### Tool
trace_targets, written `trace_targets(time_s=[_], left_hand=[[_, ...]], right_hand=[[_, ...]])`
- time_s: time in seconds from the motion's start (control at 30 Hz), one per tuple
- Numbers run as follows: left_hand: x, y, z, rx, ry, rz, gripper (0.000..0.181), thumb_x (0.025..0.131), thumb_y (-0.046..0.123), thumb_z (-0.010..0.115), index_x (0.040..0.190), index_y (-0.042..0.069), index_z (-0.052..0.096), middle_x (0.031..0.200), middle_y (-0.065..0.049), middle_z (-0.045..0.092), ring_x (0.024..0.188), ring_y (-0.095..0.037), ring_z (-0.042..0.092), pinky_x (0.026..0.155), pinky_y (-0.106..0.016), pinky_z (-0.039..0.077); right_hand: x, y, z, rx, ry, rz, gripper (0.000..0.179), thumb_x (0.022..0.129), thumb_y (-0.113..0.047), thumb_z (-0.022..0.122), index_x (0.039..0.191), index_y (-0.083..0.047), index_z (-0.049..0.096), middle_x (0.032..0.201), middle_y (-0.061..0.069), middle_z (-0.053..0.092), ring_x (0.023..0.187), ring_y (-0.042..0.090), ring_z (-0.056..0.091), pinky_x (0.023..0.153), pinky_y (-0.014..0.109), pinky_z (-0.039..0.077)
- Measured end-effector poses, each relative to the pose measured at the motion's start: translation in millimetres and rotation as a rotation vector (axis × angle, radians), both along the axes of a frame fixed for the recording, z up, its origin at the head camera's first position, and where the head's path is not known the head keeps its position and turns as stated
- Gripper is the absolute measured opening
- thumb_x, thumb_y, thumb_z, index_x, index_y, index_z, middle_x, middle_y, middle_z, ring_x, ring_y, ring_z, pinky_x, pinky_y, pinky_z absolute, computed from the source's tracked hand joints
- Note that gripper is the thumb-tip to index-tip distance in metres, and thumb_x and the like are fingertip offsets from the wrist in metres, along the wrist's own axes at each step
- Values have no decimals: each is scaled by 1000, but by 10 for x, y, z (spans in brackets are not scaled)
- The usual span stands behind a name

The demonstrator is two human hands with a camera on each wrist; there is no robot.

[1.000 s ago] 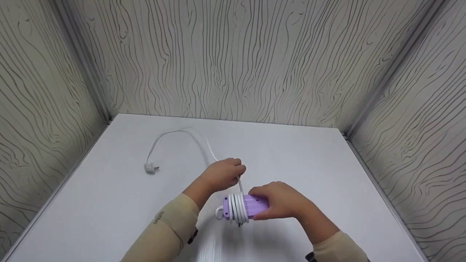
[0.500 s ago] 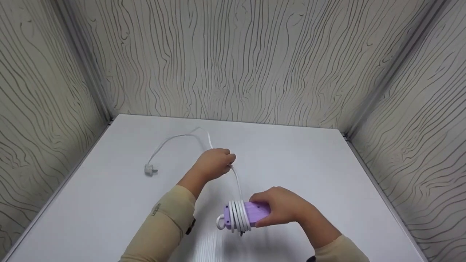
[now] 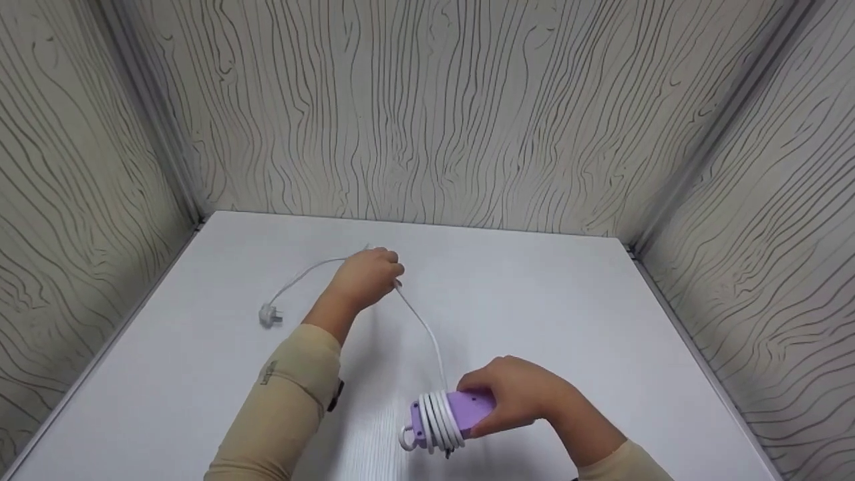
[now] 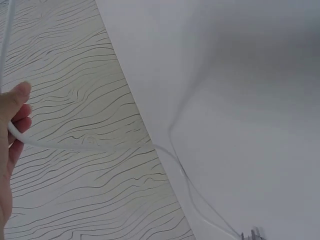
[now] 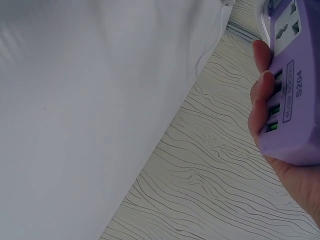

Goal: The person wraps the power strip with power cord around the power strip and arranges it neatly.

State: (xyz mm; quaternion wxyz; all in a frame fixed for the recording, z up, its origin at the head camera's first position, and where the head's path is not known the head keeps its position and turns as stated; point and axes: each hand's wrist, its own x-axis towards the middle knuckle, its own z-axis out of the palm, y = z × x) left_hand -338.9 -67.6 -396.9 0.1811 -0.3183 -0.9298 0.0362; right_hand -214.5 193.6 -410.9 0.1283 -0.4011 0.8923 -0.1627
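Note:
A purple power strip with a socket and several USB ports is gripped by my right hand at its right end. White cord is wound in several turns around the strip's left part. From those turns the power cord runs up to my left hand, which pinches it between thumb and fingers farther back and to the left. In the left wrist view the cord passes through the fingers and trails off to the table. Its white plug lies at the left on the table.
The white table spreads under both hands. Walls with a wood-grain pattern close it in at the back and both sides, with grey metal posts in the corners.
My left hand has moved back and left along the cord, so a longer stretch reaches to the power strip. My right hand has lowered the strip slightly toward me.

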Motion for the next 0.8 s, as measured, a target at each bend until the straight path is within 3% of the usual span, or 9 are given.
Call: trace_targets(time_s=[0.17, 0.37, 0.47, 0.57, 0.7, 0.8], left_hand=[[50, 24, 115, 45, 44, -53, 9, 83, 20, 66, 87, 14, 70, 80, 3, 62, 76, -13, 56, 73, -24, 48], [130, 75, 212, 116, 23, -80, 13, 85, 16, 60, 79, 12, 70, 70, 2, 62, 67, -14, 56, 69, -28, 48], [176, 75, 244, 144, 19, -131, 14, 81, 13, 58, 70, 11, 66, 63, 2, 58, 60, -15, 51, 63, -30, 46], [223, 61, 260, 163, -6, -200, 14, 77, 19, 57, 65, 13, 60, 60, 4, 50, 58, -13, 44, 60, -30, 42], [268, 37, 241, 153, -63, -254, 22, 85, 30, 54, 69, 15, 59, 64, 6, 46, 63, -11, 41, 65, -31, 41], [298, 18, 213, 134, -63, -267, 23, 89, 30, 54, 75, 15, 63, 67, 5, 48, 65, -12, 44, 67, -31, 41]], right_hand=[[-16, -34, -42, 52, 52, -58, 36, 67, -54, 71, 93, -30, 65, 73, -22, 55, 63, -2, 49, 57, 20, 41], [-107, -29, -134, 73, 103, -184, 37, 65, -54, 72, 90, -27, 63, 71, -19, 55, 62, 2, 48, 55, 23, 38], [-169, -7, -190, 80, 118, -249, 36, 65, -52, 72, 88, -26, 62, 70, -18, 54, 62, 5, 47, 53, 25, 37], [-236, 25, -250, 82, 117, -314, 37, 64, -52, 72, 87, -24, 60, 69, -16, 53, 62, 7, 48, 53, 26, 38], [-320, 78, -320, 83, 100, -404, 38, 65, -51, 72, 86, -24, 58, 69, -13, 53, 62, 8, 48, 55, 28, 39], [-370, 103, -344, 71, 91, -460, 36, 65, -49, 72, 84, -23, 57, 68, -11, 53, 62, 10, 49, 55, 29, 39]])
